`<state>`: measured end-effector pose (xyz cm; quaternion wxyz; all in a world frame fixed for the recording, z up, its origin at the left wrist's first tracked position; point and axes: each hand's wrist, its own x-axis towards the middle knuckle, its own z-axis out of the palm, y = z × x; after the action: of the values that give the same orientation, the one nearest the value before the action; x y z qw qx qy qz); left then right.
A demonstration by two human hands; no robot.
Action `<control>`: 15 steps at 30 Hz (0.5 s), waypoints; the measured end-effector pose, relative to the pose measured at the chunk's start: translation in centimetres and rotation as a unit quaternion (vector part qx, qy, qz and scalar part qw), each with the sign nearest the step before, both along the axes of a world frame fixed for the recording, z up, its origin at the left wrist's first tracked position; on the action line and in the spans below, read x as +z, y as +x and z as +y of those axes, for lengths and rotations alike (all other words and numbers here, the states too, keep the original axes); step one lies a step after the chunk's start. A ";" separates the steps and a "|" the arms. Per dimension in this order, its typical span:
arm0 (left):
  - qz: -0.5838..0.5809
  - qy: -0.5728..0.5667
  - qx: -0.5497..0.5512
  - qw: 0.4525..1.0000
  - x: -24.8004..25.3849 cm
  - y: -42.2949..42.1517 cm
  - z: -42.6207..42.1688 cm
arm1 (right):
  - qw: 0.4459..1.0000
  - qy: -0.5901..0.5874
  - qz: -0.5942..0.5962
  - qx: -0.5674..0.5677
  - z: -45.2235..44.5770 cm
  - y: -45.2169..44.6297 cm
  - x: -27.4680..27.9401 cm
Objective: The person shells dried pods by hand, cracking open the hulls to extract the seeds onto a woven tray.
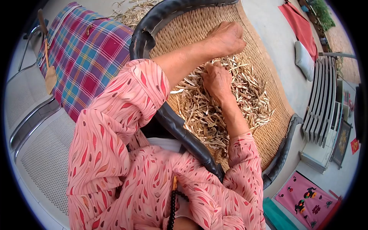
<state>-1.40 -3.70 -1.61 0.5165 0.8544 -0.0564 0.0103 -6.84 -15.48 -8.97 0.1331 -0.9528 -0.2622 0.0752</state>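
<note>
A woven basket tray (182, 28) with a thick black rim (174, 123) lies in front of me and holds a heap of dry, pale brown pods or strips (251, 94). Reaching across from the left, my left hand (227, 38) is closed above the far side of the heap; what it holds, if anything, is hidden. My right hand (217, 81) rests on the heap just nearer to me, its fingers curled into the dry pieces. The two hands are close together but apart.
Left of the basket are a plaid cloth (94, 50) and perforated metal seats (48, 147). More dry pieces (132, 13) lie beyond the rim. At the right are a red cloth (301, 27), a pale cushion (304, 61), stacked slatted panels (320, 99) and a pink mat (306, 197).
</note>
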 end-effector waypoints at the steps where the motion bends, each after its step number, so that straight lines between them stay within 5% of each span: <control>1: 0.014 -0.013 0.000 1.000 0.6 -0.3 0.1 | 0.999 0.036 0.018 -0.001 -0.4 0.2 0.2; 10: 0.001 -0.090 0.007 0.996 0.7 -0.4 0.0 | 0.966 0.193 0.171 -0.035 -0.3 0.3 2.1; 15: -0.017 -0.071 0.013 0.997 0.4 -0.2 -0.1 | 0.993 0.028 0.095 0.067 2.0 -2.0 1.8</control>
<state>-1.62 -3.79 -1.26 0.5748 0.8158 -0.0534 0.0350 -8.80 -13.52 -7.17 0.1789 -0.9177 -0.3133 0.1666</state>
